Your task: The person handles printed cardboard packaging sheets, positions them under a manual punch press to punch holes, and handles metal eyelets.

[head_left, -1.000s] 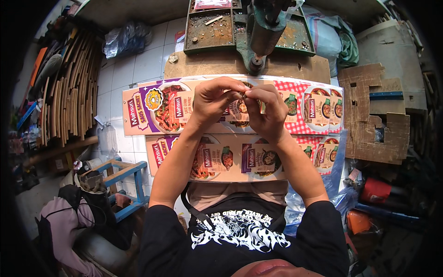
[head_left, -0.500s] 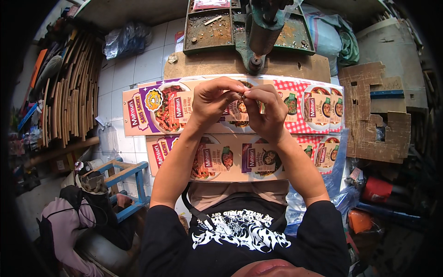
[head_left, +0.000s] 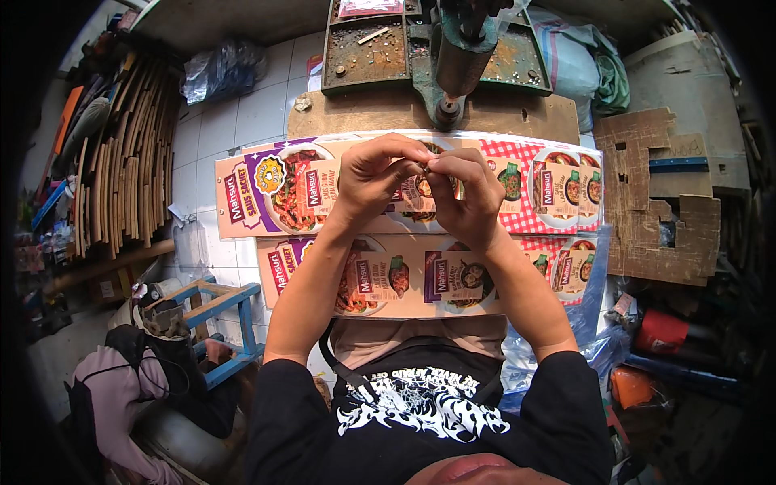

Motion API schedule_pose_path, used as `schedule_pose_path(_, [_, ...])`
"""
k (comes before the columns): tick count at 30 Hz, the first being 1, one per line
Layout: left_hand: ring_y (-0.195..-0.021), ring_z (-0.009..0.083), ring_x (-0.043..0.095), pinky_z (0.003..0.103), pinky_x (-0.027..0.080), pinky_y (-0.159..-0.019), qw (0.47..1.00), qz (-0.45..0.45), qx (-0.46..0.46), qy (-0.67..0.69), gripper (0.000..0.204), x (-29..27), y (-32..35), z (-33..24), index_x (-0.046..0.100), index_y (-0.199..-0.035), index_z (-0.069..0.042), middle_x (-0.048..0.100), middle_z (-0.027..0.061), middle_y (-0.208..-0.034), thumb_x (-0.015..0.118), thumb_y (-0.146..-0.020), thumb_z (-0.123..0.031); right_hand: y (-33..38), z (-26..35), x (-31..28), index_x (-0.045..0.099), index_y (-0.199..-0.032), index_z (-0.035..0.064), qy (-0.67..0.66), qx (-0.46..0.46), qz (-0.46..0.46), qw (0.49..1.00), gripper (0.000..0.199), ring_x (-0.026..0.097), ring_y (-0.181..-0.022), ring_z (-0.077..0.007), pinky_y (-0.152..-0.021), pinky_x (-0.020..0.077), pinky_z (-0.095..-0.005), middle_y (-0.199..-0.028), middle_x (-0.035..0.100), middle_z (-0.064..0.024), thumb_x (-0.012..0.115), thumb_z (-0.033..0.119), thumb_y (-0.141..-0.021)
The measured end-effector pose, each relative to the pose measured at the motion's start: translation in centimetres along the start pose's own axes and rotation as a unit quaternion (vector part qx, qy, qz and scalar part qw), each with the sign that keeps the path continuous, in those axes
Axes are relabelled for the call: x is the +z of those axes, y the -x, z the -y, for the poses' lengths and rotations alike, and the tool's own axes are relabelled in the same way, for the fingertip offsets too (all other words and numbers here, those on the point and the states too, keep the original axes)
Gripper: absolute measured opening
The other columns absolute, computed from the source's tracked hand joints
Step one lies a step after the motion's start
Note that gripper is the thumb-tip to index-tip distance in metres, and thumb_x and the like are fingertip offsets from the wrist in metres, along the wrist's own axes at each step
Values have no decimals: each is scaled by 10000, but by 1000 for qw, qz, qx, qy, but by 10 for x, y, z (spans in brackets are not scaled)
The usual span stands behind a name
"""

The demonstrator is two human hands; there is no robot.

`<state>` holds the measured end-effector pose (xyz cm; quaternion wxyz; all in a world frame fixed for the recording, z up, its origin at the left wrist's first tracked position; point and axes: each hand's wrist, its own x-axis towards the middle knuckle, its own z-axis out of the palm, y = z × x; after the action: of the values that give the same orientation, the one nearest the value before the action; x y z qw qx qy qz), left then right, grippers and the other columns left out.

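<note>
My left hand [head_left: 373, 179] and my right hand [head_left: 470, 198] meet at the fingertips, thumbs and forefingers pinched together. A tiny dark thing shows between them, too small to name. Both hands are held above a long printed board [head_left: 356, 212] with food pictures and a red checked end. Nearer to me, a second similar printed board [head_left: 408, 267] lies partly under my forearms. Just beyond my fingers stands the head of a dark metal press [head_left: 462, 77], its lower tip close to the far edge of the boards.
Behind the boards is a brown worktop [head_left: 347, 113]. Metal trays [head_left: 368, 61] of small parts flank the press. Cardboard strips [head_left: 121, 153] stand stacked at left, near a blue stool frame [head_left: 234, 303]. A cut-out brown sheet [head_left: 647, 234] and plastic wrap [head_left: 602, 356] are at right.
</note>
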<state>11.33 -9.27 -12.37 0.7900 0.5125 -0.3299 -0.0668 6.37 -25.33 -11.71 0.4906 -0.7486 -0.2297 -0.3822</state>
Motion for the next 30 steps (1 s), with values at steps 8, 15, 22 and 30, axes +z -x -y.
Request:
schedule_pose_path(8, [-996, 222, 671, 328, 532, -921, 1000, -9, -5, 12, 144, 0, 1, 0, 688, -1020, 37, 699, 139, -1020, 658, -882, 68, 0, 1, 0, 599, -1034, 32, 3, -6, -1, 1000, 245, 674, -750, -241, -606, 545, -318, -890, 654, -122, 698, -59, -829])
schedule_pose_path(15, [-992, 219, 672, 327, 533, -919, 1000, -8, -8, 7, 140, 0, 1, 1, 690, -1019, 36, 700, 138, -1017, 662, -884, 58, 1, 1, 0, 600, -1031, 35, 11, -10, -1, 1000, 236, 670, -747, -237, -593, 537, -315, -897, 653, -120, 703, -44, -834])
schedule_pose_path(22, [-989, 214, 673, 324, 532, -920, 1000, -10, -16, 13, 136, 0, 2, 1, 689, -1018, 38, 701, 136, -1016, 659, -887, 58, 1, 0, 1, 598, -1025, 29, 7, -14, -4, 1000, 228, 667, -739, -233, -589, 535, -314, -885, 652, -119, 702, -46, -836])
schedule_pose_path(30, [-1002, 216, 673, 326, 531, -922, 1000, -2, -11, 21, 124, -1, 2, 1, 688, -1027, 42, 700, 137, -1028, 655, -909, 22, 0, 1, 0, 598, -1021, 27, 9, -15, -3, 1000, 225, 666, -732, -234, -588, 535, -315, -873, 650, -122, 700, -50, -836])
